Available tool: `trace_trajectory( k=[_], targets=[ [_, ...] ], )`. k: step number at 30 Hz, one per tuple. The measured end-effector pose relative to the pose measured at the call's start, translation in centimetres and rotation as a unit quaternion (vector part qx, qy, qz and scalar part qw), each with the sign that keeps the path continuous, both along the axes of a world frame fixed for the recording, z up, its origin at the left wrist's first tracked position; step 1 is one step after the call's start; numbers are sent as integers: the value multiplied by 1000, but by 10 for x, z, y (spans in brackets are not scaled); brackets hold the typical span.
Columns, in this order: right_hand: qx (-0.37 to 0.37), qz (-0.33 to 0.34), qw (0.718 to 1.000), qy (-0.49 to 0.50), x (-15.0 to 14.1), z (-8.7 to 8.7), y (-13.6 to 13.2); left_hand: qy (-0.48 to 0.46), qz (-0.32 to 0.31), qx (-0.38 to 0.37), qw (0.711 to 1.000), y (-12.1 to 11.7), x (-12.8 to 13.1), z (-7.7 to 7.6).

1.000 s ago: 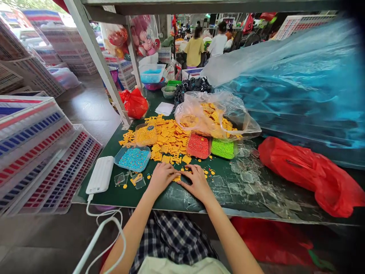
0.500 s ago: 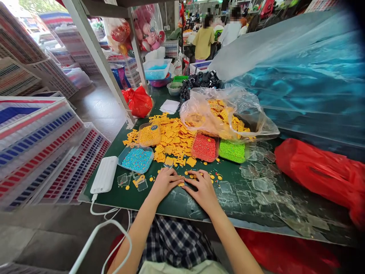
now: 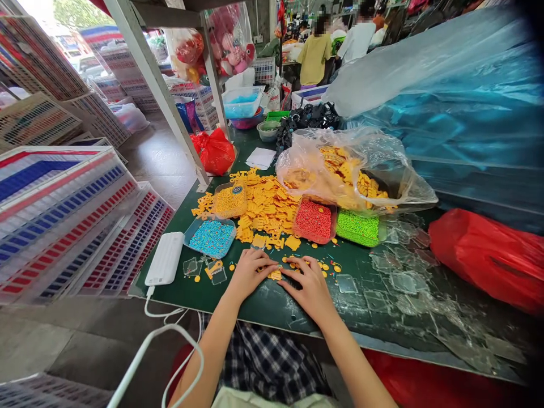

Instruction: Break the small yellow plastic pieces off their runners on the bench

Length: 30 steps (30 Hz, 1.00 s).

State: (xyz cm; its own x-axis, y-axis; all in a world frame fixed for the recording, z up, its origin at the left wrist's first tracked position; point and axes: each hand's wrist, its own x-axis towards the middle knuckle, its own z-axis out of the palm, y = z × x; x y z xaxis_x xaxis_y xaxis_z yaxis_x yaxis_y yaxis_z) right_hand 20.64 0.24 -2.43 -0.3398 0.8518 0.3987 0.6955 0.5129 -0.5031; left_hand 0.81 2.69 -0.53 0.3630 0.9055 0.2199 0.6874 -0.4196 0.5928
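Observation:
Close to the table's front edge, a small yellow plastic piece [image 3: 275,275] lies between my two hands. My left hand [image 3: 249,276] comes in from the left, its fingers bent and closed on the piece. From the other side, my right hand [image 3: 312,286] pinches its right edge with thumb and forefinger, the other fingers curled above the tabletop. Small yellow discs [image 3: 325,267] are scattered beside my right hand. Just beyond my hands lies a heap of yellow plastic parts [image 3: 267,207]. Any fine detail on the held piece is too small to make out.
Boxes of blue beads [image 3: 210,238], orange beads [image 3: 230,201], red beads [image 3: 314,221] and green beads [image 3: 358,228] stand around the heap. Behind is a clear bag [image 3: 297,161] of yellow parts. Clear square plastic pieces [image 3: 403,282] lie right, a white power bank [image 3: 165,258] left.
The view has shifted slightly, so everything on the table sits a little further right. More of the yellow piece shows between my fingers; both hands remain around it.

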Motion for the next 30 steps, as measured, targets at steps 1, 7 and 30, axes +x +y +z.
trace_trajectory(
  k=[1, 7, 30],
  targets=[
    [-1, 0, 1000, 2, 0, 0, 0, 3, -4, -1, 1000, 0, 0, 0],
    [-1, -8, 1000, 5, 0, 0, 1, 5, 27, 12, 1000, -2, 1, 3],
    [-1, 1, 1000, 12, -1, -1, 1, 31, -50, -8, 998, -4, 4, 5]
  ],
)
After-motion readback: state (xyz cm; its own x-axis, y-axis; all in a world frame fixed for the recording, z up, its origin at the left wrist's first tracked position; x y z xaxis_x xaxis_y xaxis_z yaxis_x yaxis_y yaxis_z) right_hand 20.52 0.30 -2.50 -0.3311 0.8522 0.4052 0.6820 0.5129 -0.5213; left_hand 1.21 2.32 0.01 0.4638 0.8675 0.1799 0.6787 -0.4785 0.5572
